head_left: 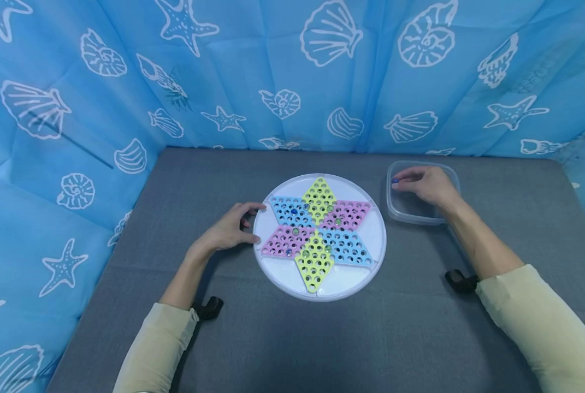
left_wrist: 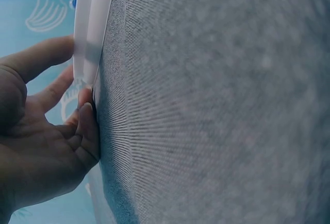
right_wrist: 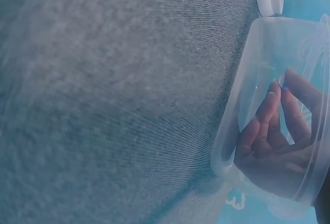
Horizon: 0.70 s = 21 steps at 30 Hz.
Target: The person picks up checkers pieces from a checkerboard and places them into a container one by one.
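Note:
My left hand (head_left: 231, 226) is at the left edge of a round white Chinese checkers board (head_left: 272, 273), thumb and forefinger spread apart along its rim. In the left wrist view a fingertip touches the white rim (left_wrist: 92, 33), and other fingers (left_wrist: 87, 126) are bent low beside the cloth. My right hand (head_left: 432, 188) pinches a blue marble (head_left: 395, 180) between thumb and fingertips over a clear plastic container (head_left: 415, 218). Through the container wall, the right wrist view shows the marble (right_wrist: 282, 81) at the fingertips. Several green and blue marbles sit in the board's holes, one a blue marble (head_left: 294, 211).
A grey cloth (head_left: 351, 338) covers the table under the board and container. Behind and left of it hangs a blue curtain (head_left: 243, 65) with white shell and starfish prints. The container stands right of the board, a small gap between them.

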### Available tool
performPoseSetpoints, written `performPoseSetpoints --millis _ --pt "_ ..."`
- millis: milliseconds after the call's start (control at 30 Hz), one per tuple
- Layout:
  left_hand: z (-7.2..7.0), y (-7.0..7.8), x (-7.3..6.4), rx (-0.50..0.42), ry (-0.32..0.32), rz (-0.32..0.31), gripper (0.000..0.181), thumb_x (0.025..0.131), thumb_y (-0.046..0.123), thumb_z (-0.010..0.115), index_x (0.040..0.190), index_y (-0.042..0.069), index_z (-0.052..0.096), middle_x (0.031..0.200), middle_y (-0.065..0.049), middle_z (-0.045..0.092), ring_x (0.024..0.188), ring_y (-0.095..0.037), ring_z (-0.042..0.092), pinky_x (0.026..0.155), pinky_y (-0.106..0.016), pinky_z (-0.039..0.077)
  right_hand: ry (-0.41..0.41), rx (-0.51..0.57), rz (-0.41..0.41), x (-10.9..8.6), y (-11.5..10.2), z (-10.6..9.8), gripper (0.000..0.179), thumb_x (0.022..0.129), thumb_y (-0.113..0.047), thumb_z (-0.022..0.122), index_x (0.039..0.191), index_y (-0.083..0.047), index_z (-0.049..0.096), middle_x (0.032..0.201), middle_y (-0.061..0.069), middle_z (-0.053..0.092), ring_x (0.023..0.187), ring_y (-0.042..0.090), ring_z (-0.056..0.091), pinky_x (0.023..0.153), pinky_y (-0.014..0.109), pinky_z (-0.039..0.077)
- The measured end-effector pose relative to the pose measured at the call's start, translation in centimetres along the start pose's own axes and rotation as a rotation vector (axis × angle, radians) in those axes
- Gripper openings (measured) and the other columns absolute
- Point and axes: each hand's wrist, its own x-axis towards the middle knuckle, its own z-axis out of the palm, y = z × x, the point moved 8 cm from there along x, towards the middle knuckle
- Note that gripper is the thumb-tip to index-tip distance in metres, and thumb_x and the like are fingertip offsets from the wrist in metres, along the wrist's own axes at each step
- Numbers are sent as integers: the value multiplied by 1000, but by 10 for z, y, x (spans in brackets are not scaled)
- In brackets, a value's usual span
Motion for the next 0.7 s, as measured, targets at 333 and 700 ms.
performPoseSetpoints --millis 333,700 --pt "2 -1 1 -8 -4 -5 75 82 8 80 147 14 44 133 -19 40 102 -29 47 83 -38 40 14 -47 15 3 3 4 40 91 -23 72 124 -2 63 117 23 63 105 35 56 88 50 41" --pt "2 -4 2 -18 -10 -31 76 81 9 81 147 16 45 133 -18 40 103 -29 47 84 -39 40 -5 -97 37 5 3 10 35 91 -18 71 122 -2 63 111 22 62 98 34 57 83 47 43"
